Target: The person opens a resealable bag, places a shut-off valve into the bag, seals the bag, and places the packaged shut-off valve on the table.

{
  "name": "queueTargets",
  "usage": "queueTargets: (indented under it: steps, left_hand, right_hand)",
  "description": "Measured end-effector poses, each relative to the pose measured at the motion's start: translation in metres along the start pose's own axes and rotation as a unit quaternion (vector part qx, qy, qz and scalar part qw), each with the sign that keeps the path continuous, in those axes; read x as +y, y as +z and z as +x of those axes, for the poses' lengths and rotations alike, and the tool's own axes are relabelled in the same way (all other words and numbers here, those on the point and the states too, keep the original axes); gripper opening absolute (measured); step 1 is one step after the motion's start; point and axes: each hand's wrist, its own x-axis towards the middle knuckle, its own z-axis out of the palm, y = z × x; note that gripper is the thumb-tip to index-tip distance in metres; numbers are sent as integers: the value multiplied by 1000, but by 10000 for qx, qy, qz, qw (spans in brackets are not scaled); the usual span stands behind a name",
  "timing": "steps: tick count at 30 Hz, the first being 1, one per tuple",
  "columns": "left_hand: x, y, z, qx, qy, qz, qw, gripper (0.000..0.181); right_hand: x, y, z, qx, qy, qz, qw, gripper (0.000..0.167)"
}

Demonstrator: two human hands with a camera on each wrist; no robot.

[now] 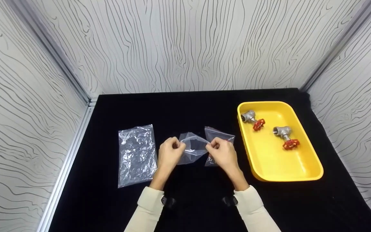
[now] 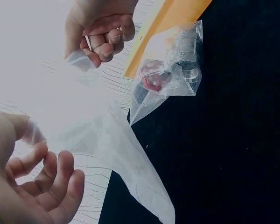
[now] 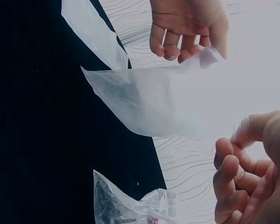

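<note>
A clear plastic zip bag (image 1: 192,152) is stretched between both hands, its mouth spread wide. My left hand (image 1: 169,154) pinches one side of the mouth between thumb and index finger. On the opposite side, my right hand (image 1: 224,155) pinches the rim the same way. In the left wrist view the bag (image 2: 135,172) hangs down and looks empty. Partly behind the right hand lies a second clear bag (image 1: 212,135); in the left wrist view this filled bag (image 2: 189,81) holds a metal valve with a red handwheel (image 2: 153,80).
Left of the hands, a flat clear bag or stack of bags (image 1: 136,156) lies on the black tabletop (image 1: 185,112). To the right stands a yellow tray (image 1: 269,166) with two metal valves with red handwheels, one nearer (image 1: 283,132) and one farther (image 1: 249,116). Patterned walls enclose the table.
</note>
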Motion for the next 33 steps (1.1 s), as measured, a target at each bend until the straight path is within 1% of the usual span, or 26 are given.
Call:
queueTargets:
  steps: [3, 5, 7, 9, 12, 14, 15, 18, 21, 23, 27, 31, 33]
  left_hand:
    - [-1, 0, 0, -42, 165, -55, 9998, 16]
    - [-1, 0, -1, -101, 390, -184, 9990, 14]
    - [-2, 0, -1, -181, 703, -410, 9965, 17]
    - [-2, 0, -1, -297, 1040, -713, 9916, 19]
    - [-3, 1, -1, -477, 1634, -1000, 9803, 26]
    - [-4, 1, -1, -623, 1979, -952, 9736, 29]
    - [-5, 1, -1, -672, 2169, -830, 9703, 29]
    - [-9, 1, -3, -794, 2550, -240, 9634, 21]
    - [-13, -1, -5, -907, 2738, 329, 9569, 13]
    - [-16, -3, -6, -994, 2780, 533, 9539, 10]
    - [-20, -7, -6, -1157, 2808, 748, 9498, 8]
    - [-25, -10, -4, -1346, 2851, 823, 9454, 11]
    - [-27, -11, -3, -1426, 2878, 790, 9437, 13]
  right_hand:
    - [-1, 0, -1, -30, -87, 45, 9999, 18]
    - [-2, 0, -1, -59, -151, 82, 9998, 18]
    - [-3, 0, -2, -107, -193, 125, 9997, 17]
    - [-4, 0, -3, -187, -191, 194, 9995, 17]
    - [-6, 1, -4, -318, -225, 343, 9987, 17]
    - [-6, 2, -4, -380, -254, 441, 9980, 19]
    - [-6, 3, -4, -396, -278, 464, 9977, 19]
    - [-5, 3, -3, -424, -333, 493, 9973, 20]
    - [-4, 3, -3, -419, -364, 472, 9973, 19]
    - [-3, 3, -3, -408, -373, 486, 9973, 18]
    - [-1, 3, -2, -398, -305, 538, 9973, 18]
    - [2, 3, 0, -378, -212, 600, 9973, 19]
    - [3, 3, 1, -355, -197, 631, 9972, 19]
